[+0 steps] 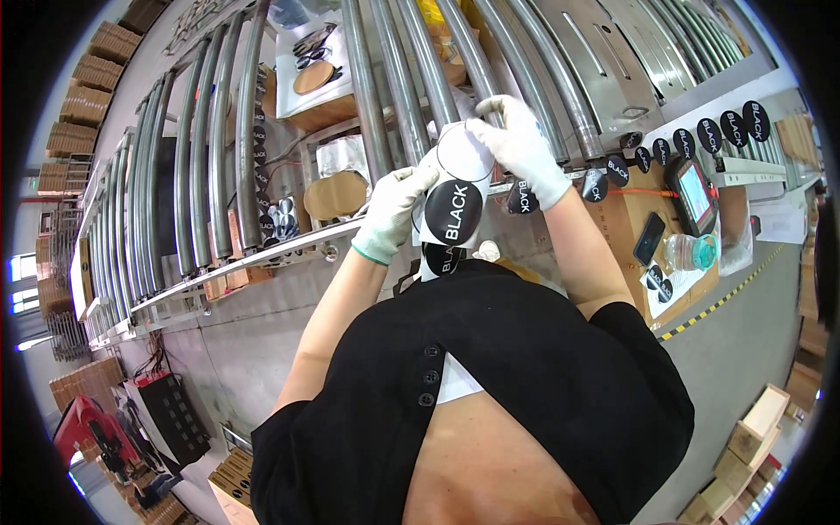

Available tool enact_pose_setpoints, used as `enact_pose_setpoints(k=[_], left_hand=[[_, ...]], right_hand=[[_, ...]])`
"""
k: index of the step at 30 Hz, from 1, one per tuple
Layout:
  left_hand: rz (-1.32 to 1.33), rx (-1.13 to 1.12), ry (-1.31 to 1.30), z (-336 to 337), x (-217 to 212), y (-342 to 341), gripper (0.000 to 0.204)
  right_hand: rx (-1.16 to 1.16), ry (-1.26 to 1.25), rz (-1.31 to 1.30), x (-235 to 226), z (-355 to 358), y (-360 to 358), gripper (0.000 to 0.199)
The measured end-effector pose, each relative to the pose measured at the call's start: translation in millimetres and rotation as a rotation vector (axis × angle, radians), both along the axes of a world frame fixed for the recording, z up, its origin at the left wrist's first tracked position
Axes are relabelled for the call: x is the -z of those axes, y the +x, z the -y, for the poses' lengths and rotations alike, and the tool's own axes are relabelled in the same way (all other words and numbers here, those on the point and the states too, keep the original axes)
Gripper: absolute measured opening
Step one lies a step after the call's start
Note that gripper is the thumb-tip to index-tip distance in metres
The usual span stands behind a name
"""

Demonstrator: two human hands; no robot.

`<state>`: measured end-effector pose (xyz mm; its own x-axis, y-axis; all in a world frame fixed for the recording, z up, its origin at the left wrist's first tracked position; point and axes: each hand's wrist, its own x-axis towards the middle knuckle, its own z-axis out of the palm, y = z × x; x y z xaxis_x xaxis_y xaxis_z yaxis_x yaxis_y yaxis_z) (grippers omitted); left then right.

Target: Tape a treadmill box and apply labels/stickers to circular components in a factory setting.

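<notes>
A white backing strip [462,157] with round black stickers is stretched between my gloved hands, in front of the rollers. One black sticker [455,210] with white lettering faces up on it, and part of another hangs below near my shirt. Above that sticker is a bare white circle outlined on the backing. My left hand [390,214], in a white glove with a green cuff, grips the strip's left edge, its thumb near the outlined circle. My right hand [523,150], also white-gloved, pinches the strip's upper right edge with bent fingers.
Steel rollers [398,87] run across ahead of me. Beneath them lie brown round discs [336,195] and boxes. More black stickers [709,134] line the rail at right. A side table holds a phone [648,239], a handheld screen device [694,194] and a clear jar [687,252].
</notes>
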<state>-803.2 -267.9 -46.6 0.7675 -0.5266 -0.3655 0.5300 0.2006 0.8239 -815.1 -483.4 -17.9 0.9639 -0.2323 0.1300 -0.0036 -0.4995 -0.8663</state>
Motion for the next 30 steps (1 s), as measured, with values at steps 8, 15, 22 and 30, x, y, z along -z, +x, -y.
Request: enact_pose_setpoints(k=[8, 15, 22, 30], left_hand=[[-0.207, 0.000, -0.220, 5.1, -5.3, -1.3, 0.026], [-0.140, 0.034, -0.141, 4.8, 0.8, -0.1, 0.022], [-0.219, -0.019, -0.162, 1.1, 6.4, -3.8, 0.023], [-0.284, -0.078, -0.182, -24.6, 53.7, 32.8, 0.033]], right_hand=[[-0.301, -0.452, 0.444, 1.5, -42.0, -33.1, 0.032], [-0.278, -0.546, 0.543, 4.8, -43.1, -29.9, 0.023], [-0.274, -0.572, 0.655, 6.0, -47.8, -37.7, 0.018], [0.040, 0.572, 0.174, 13.1, -27.9, -99.4, 0.016]])
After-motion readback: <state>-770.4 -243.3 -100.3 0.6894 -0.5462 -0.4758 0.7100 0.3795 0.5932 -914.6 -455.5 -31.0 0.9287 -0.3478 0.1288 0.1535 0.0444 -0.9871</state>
